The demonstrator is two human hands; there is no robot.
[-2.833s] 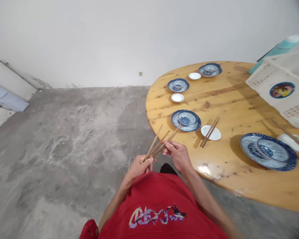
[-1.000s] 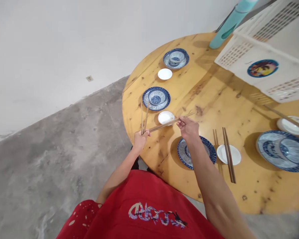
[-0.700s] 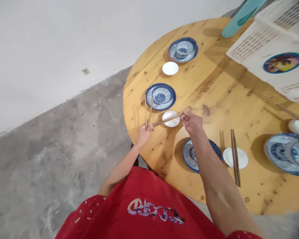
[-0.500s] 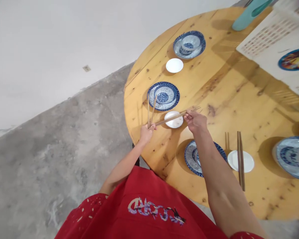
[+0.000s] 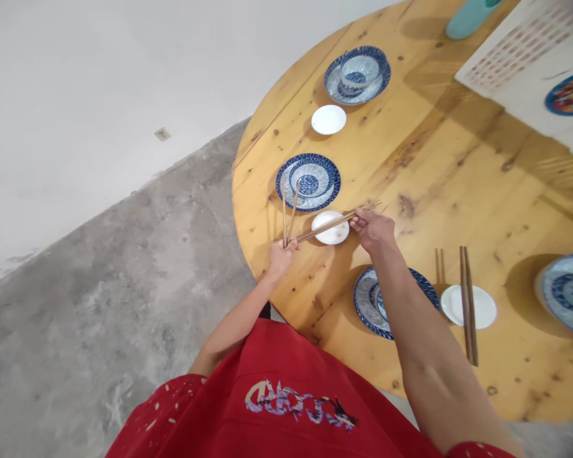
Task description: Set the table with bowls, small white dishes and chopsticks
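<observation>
My left hand [image 5: 281,256] is closed round the lower ends of several wooden chopsticks [image 5: 294,213], two of which stick out toward a blue-and-white plate. Another pair of chopsticks [image 5: 325,226] spans from my left hand to my right hand [image 5: 372,228], whose fingers pinch it near the far end. Below this pair lies a small white dish [image 5: 335,235], partly covered by it. Just beyond is the blue-patterned plate [image 5: 333,195] with a bowl [image 5: 310,181] on it. Under my right forearm another patterned plate [image 5: 365,305] is partly hidden.
A pair of chopsticks [image 5: 468,305] rests across a white dish [image 5: 483,306] on the right. At the back are a plate with a glass-like bowl [image 5: 360,70] and a white dish [image 5: 328,119]. A white plastic basket [image 5: 516,57] and a turquoise container [image 5: 465,22] occupy the upper right of the round wooden table [image 5: 439,184].
The view has shifted slightly, so the far dishes sit a little further left and the right-hand dishes further right. Both hands keep their hold on the chopsticks, almost unmoved.
</observation>
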